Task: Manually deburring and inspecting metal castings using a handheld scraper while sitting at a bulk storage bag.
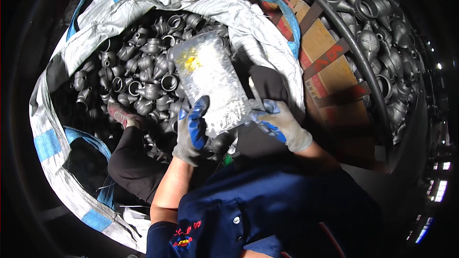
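Note:
A flat rectangular plate [213,79], grey-white with worn white smears and a yellow patch near its far left corner, is held tilted above my lap. My left hand [192,126], in a grey glove with blue palm coating, grips its near left edge, thumb lying on the face. At its near right corner is my right hand [279,123], gloved alike, with fingers closed on a slim pale stick [256,91] that points away from me. Whether these fingers also pinch the plate's corner is hard to tell. Dark metal pipe fittings [148,64] lie heaped beneath and beyond the plate.
A white woven bulk bag [50,91] with blue straps [291,19] surrounds the heap. My shoe [123,113] rests among the fittings. To the right, a metal-framed bin [356,43] lined with cardboard [318,59] holds more fittings [368,40].

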The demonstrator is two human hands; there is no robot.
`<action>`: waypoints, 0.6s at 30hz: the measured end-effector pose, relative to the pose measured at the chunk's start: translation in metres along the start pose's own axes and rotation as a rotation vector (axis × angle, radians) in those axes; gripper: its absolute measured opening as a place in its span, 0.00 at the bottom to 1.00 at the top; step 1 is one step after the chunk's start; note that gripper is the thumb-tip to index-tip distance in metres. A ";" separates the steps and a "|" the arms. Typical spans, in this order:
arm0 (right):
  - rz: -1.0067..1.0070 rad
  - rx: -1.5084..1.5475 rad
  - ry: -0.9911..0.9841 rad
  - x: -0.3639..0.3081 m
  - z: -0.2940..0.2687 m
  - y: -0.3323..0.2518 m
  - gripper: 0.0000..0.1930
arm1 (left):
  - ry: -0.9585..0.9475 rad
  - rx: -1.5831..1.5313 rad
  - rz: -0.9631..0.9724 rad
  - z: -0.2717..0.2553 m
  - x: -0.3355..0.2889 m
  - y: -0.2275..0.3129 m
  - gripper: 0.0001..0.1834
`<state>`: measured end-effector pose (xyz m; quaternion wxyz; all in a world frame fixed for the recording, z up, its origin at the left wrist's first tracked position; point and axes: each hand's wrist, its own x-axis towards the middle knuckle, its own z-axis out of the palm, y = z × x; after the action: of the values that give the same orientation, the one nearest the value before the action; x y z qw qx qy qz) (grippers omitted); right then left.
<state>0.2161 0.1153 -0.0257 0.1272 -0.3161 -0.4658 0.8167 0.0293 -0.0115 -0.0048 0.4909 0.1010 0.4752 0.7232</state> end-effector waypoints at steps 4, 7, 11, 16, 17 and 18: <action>-0.141 0.138 0.062 -0.001 -0.043 -0.020 0.12 | -0.201 0.004 -0.049 0.036 0.043 -0.014 0.20; -0.128 0.145 0.137 0.004 -0.072 -0.038 0.08 | -0.421 0.199 0.257 0.049 0.078 -0.030 0.17; -0.173 0.254 0.180 0.017 -0.093 -0.045 0.08 | -0.471 0.753 0.232 0.060 0.117 -0.033 0.17; -0.161 0.269 0.314 0.042 -0.125 -0.042 0.04 | -0.513 0.580 -0.417 0.085 0.154 -0.038 0.22; -0.189 0.293 0.385 0.046 -0.133 -0.039 0.06 | -0.512 0.641 -0.357 0.087 0.157 -0.041 0.18; -0.224 0.317 0.382 0.049 -0.141 -0.036 0.07 | -0.490 0.659 -0.367 0.083 0.159 -0.041 0.18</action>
<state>0.2652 0.2554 -0.0665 0.3503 -0.3868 -0.3319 0.7858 0.0264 0.1682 -0.0437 0.6506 0.3346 0.5599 0.3889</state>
